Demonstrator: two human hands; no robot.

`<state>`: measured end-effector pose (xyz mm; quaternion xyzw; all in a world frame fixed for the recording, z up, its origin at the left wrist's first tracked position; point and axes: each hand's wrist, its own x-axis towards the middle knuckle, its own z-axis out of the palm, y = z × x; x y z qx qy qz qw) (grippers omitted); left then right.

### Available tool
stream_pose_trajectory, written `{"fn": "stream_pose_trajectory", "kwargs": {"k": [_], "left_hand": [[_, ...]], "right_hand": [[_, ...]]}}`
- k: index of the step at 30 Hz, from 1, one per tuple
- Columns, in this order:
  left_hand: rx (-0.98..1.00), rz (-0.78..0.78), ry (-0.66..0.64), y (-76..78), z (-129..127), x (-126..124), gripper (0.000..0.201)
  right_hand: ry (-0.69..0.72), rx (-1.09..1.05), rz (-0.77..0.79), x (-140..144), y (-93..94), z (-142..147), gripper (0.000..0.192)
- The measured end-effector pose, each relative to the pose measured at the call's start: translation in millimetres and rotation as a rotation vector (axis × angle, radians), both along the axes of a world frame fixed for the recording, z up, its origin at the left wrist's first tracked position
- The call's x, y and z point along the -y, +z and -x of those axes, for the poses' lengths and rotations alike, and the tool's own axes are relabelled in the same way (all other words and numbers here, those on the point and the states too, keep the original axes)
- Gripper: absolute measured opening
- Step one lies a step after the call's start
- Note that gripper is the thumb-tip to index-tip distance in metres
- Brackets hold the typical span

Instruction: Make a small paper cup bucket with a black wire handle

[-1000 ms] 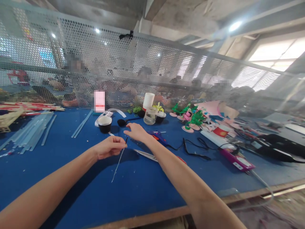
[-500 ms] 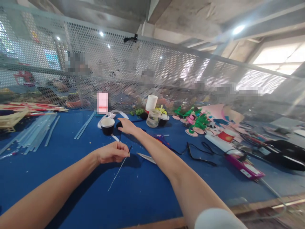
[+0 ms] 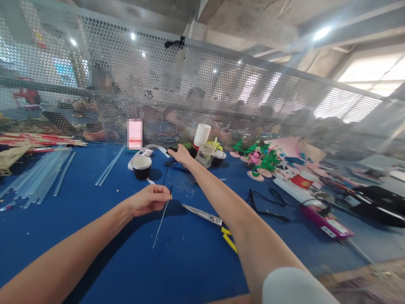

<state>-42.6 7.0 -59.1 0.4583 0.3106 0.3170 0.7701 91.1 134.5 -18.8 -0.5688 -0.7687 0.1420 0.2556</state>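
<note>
My left hand (image 3: 148, 200) is pinched on a thin white wire (image 3: 160, 228) with a black upper end. The wire hangs down at a slant over the blue table. Farther off, my right hand (image 3: 182, 155) reaches out with its fingers on a small black bundle (image 3: 171, 150), which looks like thread or yarn. A fine dark strand runs down from there toward my left hand. Scissors with yellow handles (image 3: 204, 214) lie under my right forearm, blades pointing left. A black paper cup with a white inside (image 3: 142, 167) stands left of my right hand.
Pale blue strips (image 3: 41, 177) lie at left. A clear jar (image 3: 205, 155), a white spool (image 3: 201, 135) and green-pink craft pieces (image 3: 261, 162) stand toward the back. A purple-ended power strip (image 3: 327, 221) and black cable (image 3: 267, 207) lie right. A perforated screen (image 3: 221, 93) closes the back.
My right hand has moved away and slightly right with the black bundle. More of the scissors shows beneath the forearm. My left hand stays almost in place, still pinching the wire.
</note>
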Motion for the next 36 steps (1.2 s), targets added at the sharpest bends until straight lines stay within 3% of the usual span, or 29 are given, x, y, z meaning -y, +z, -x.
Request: {"fn": "stream_pose_trajectory", "kwargs": {"k": [4, 8, 12, 17, 27, 30, 34, 36], "left_hand": [[0.019, -0.074, 0.167, -3.3, -2, -6, 0.025], [0.003, -0.077, 0.275, -5.7, -3, -11, 0.025], [-0.012, -0.075, 0.315, -7.9, -6, -13, 0.022], [-0.026, -0.074, 0.330, -11.1, -7, -11, 0.020], [-0.039, -0.090, 0.326, -11.9, -8, -9, 0.018], [-0.035, -0.089, 0.328, -12.3, -7, -10, 0.019], [-0.036, -0.088, 0.316, -13.3, -5, -11, 0.019], [-0.035, -0.090, 0.309, -13.9, -4, -11, 0.019]], "right_hand": [[0.085, 0.067, 0.061, 47, 0.4, -26, 0.020], [0.243, 0.235, 0.097, 111, -14.1, -56, 0.013], [0.163, 0.349, 0.147, 146, -33.9, -74, 0.015], [0.083, 0.388, 0.087, 158, -46.6, -72, 0.008], [0.045, 0.450, 0.011, 168, -48.2, -64, 0.014], [0.155, 0.363, 0.047, 175, -43.0, -64, 0.008], [0.470, 0.146, 0.306, 189, -29.6, -66, 0.013], [0.399, 0.168, 0.241, 193, -27.5, -72, 0.014]]}}
